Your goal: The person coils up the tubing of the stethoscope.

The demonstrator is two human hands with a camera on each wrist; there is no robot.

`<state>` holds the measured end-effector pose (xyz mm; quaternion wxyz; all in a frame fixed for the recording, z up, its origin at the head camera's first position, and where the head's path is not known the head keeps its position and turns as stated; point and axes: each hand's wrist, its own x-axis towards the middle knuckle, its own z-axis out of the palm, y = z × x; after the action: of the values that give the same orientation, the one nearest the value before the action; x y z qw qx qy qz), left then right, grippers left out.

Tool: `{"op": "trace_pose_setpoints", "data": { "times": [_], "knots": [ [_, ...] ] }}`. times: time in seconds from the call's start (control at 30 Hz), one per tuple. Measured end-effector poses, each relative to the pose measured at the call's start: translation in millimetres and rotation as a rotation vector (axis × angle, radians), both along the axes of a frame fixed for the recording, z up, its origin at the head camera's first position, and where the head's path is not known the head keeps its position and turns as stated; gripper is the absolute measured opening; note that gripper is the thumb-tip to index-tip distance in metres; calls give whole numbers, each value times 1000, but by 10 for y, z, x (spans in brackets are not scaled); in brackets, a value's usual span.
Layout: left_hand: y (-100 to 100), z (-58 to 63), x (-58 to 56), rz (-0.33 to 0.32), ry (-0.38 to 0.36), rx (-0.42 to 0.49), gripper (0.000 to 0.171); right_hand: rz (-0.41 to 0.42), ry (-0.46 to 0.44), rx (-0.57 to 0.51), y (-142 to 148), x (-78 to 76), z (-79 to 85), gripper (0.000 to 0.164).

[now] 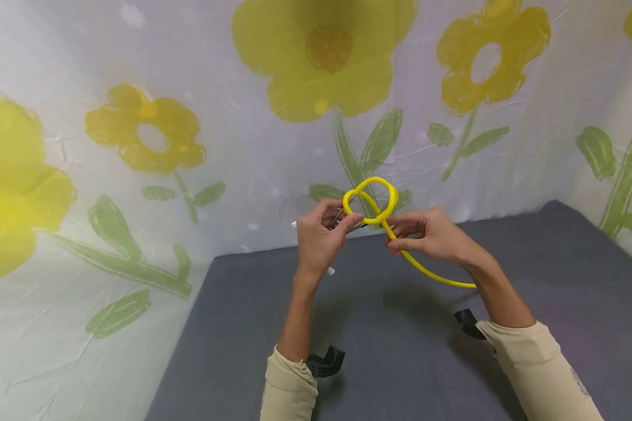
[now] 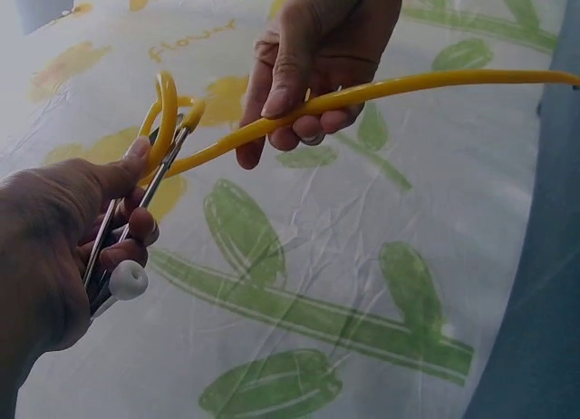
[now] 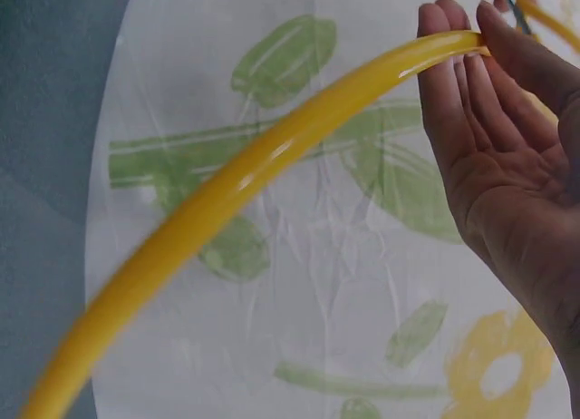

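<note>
A glossy yellow tube (image 1: 435,276) is bent into overlapping loops at one end. My left hand (image 1: 318,235) grips the base of these loops (image 1: 375,180) between thumb and fingers. In the same grip are thin metal rods (image 2: 161,174), one with a white knob (image 2: 129,279) at its end. In the left wrist view the rods run up beside the loops. My right hand (image 1: 433,237) pinches the tube just right of the loops. From there the tail sags away to the right. The right wrist view shows this tail (image 3: 263,170) close up, crossing the frame.
Below the hands lies a dark grey surface (image 1: 390,362). Behind it hangs a pale cloth (image 1: 263,169) printed with yellow flowers and green leaves. A black wrist mount (image 1: 326,362) sits at the left cuff, another black mount (image 1: 469,323) at the right cuff.
</note>
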<state>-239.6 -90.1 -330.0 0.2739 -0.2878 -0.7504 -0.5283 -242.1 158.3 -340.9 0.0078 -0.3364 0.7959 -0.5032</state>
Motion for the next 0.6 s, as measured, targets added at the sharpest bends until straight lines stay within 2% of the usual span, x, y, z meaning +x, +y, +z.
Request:
{"op": "trace_pose_setpoints", "data": {
  "times": [0.27,0.47,0.6],
  "knots": [
    [-37,-13,-22,97,38,19,30,95,-102,36,-129,91,43,42],
    [-36,-28,-38,157,77,7,31,102,-127,94,-159,134,79,54],
    [-29,-42,-58,246,110,-31,31,103,-134,119,-163,170,119,58]
  ]
}}
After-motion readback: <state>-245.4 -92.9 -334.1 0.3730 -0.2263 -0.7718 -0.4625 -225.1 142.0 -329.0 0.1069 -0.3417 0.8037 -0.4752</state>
